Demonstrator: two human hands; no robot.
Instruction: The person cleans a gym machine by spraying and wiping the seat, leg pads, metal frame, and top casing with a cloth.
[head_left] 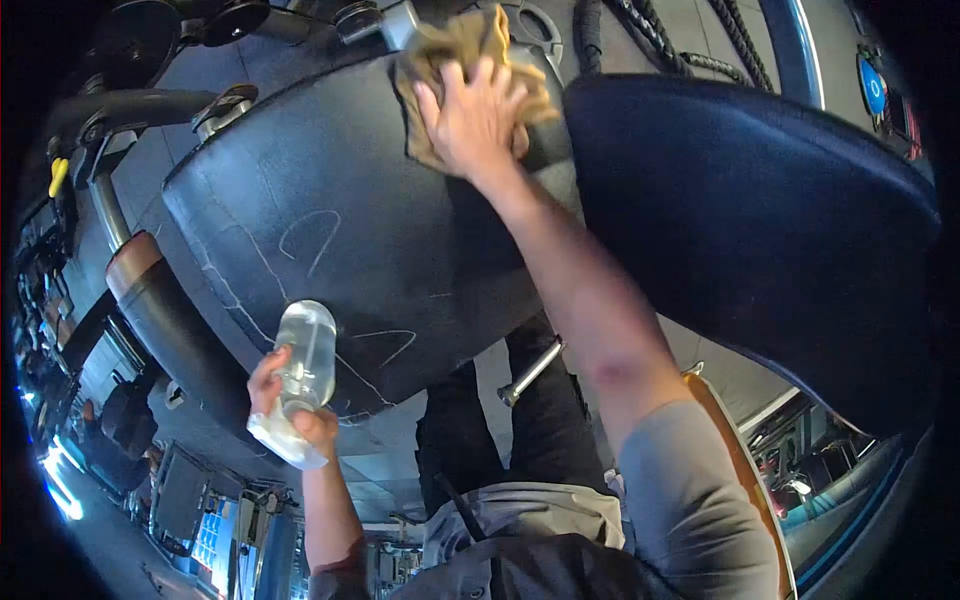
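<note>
My right hand [478, 115] presses a bunched yellow-brown cloth [430, 62] onto the far edge of a black padded bench seat [370, 220], its fingers bent over the fabric. Pale curved lines mark the seat's surface. Lower left, my left hand [290, 400] is wrapped around a clear spray bottle [308, 345] with a whitish head. The bottle is tilted, its base pointing away from me over the seat's near left edge, and it looks to contain clear liquid.
A second black pad [740, 230] adjoins the seat on the right. A padded roller [180, 310] on a metal arm stands at left. Thick ropes [650, 35] lie on the floor beyond. A metal rod [532, 372] sticks out below the seat, near my legs.
</note>
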